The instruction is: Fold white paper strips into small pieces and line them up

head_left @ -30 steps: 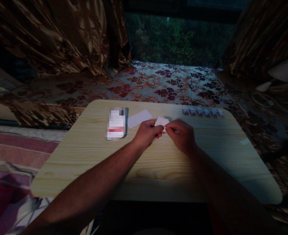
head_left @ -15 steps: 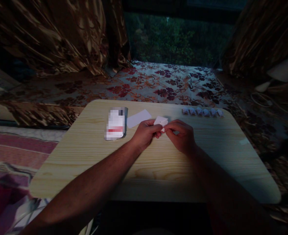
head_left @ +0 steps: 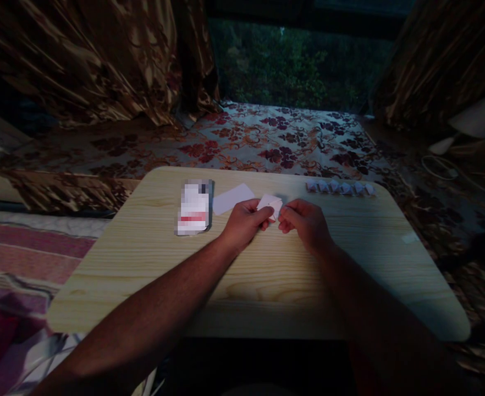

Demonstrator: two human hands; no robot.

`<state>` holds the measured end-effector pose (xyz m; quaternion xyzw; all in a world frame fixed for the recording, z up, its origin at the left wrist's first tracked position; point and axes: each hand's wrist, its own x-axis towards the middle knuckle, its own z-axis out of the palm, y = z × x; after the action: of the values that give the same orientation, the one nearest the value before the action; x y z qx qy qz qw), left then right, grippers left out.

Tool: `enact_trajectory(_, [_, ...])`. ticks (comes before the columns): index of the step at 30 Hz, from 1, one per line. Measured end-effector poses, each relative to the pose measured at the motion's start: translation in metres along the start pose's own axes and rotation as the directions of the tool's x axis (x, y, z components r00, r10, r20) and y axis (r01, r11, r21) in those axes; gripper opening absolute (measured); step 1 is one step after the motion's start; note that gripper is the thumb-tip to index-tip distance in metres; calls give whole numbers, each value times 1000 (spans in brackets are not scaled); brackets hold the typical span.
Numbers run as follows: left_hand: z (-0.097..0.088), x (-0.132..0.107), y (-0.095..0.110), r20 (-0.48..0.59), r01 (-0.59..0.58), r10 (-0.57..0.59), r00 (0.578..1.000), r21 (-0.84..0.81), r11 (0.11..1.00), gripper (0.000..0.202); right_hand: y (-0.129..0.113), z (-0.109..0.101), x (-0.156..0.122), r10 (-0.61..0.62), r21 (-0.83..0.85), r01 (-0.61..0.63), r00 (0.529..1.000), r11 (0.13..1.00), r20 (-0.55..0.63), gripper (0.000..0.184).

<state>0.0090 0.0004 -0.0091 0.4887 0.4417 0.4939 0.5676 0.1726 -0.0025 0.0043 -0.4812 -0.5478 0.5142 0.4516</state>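
Observation:
A small piece of folded white paper (head_left: 274, 201) is pinched in my left hand (head_left: 244, 221), the thumb lying over its front and the fingers behind. Creased flaps show on its face. Just right of the paper, my right hand (head_left: 306, 224) is closed, its fingers curled in beside the thumb. Its fingertips are very near the paper's right edge, and I see nothing between them. A flat white slip of paper (head_left: 233, 199) lies on the table (head_left: 263, 286) behind my left hand.
At the table's left lies a phone-shaped white object (head_left: 193, 208), partly blurred out. Several small folded paper pieces (head_left: 340, 187) stand in a row at the far right. A pale scrap (head_left: 409, 238) sits by the right edge. Behind is a flower-patterned ledge cover (head_left: 284, 137).
My right fingers have come off the folded paper's right side and moved slightly away. The paper stays in my left hand, its face now flatter to view.

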Motion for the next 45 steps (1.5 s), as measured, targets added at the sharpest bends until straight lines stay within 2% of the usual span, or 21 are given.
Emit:
enact_trajectory(4, [0, -2, 1, 25, -40, 38, 999, 62, 997, 18, 2, -2, 2, 32, 46, -35, 996, 998, 79, 19])
enact_trajectory(15, [1, -5, 8, 13, -15, 13, 1000, 165, 986, 23, 4, -1, 2, -3, 24, 1, 998, 1000, 67, 14])
enact_trajectory(22, [2, -4, 8, 37, -48, 46, 998, 59, 997, 19, 4, -2, 2, -6, 16, 6, 999, 1000, 40, 12])
enact_trajectory(32, [1, -1, 2, -30, -69, 69, 997, 22, 997, 21, 3, -1, 2, -17, -13, 18, 999, 1000, 46, 14])
enact_trajectory(37, [3, -2, 4, 16, -22, 23, 1000, -50, 999, 24, 7, -3, 4, 13, 100, -21, 997, 995, 74, 17])
enact_trajectory(45, [1, -1, 5, 64, 76, -65, 996, -174, 982, 26, 8, -5, 3, 11, 95, -21, 994, 995, 106, 18])
